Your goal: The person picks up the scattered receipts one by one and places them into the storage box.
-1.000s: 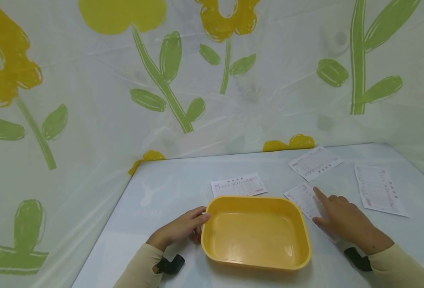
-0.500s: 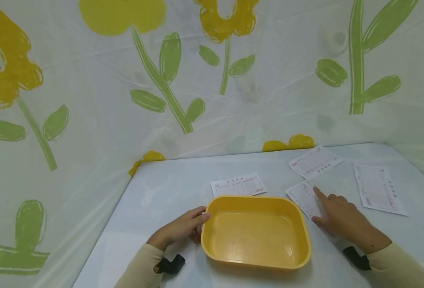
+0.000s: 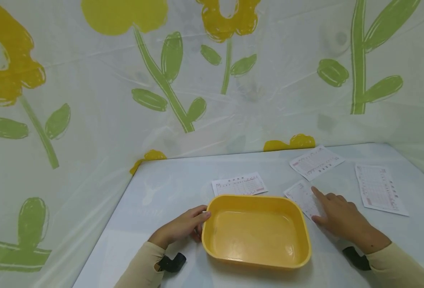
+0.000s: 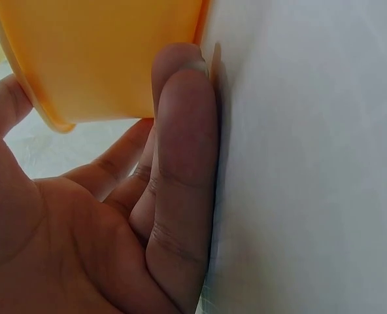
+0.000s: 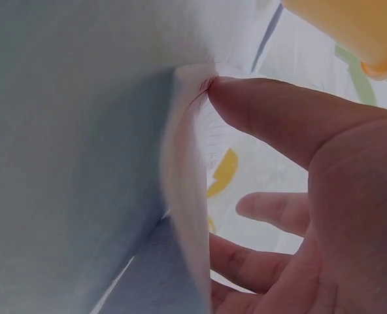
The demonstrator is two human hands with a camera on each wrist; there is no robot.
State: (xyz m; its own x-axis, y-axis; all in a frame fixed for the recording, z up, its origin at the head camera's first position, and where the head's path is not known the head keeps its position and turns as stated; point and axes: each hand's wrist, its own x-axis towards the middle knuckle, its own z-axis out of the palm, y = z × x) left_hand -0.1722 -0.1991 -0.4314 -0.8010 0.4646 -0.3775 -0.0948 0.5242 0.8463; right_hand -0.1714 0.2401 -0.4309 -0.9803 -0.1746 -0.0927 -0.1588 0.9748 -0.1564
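At lower centre-left the left hand (image 3: pixel 181 229) rests its fingers, pressed together, against the left wall of the yellow tub (image 3: pixel 256 260). Right of the tub, the right hand (image 3: pixel 337 218) pinches a paper slip (image 3: pixel 301 196) between thumb and spread fingers on the table (image 3: pixel 168 188)

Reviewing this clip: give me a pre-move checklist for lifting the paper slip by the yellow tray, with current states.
1. Right hand touches the slip: ok.
2. Slip edge lifted off the table: ok, wrist view shows it raised at the thumb.
3. Slip firmly pinched: cannot tell.
4. Left hand steadies the yellow tray: ok, fingers against its wall.
5. Tray holds nothing: ok.
6. Other slips clear of the hand: ok.
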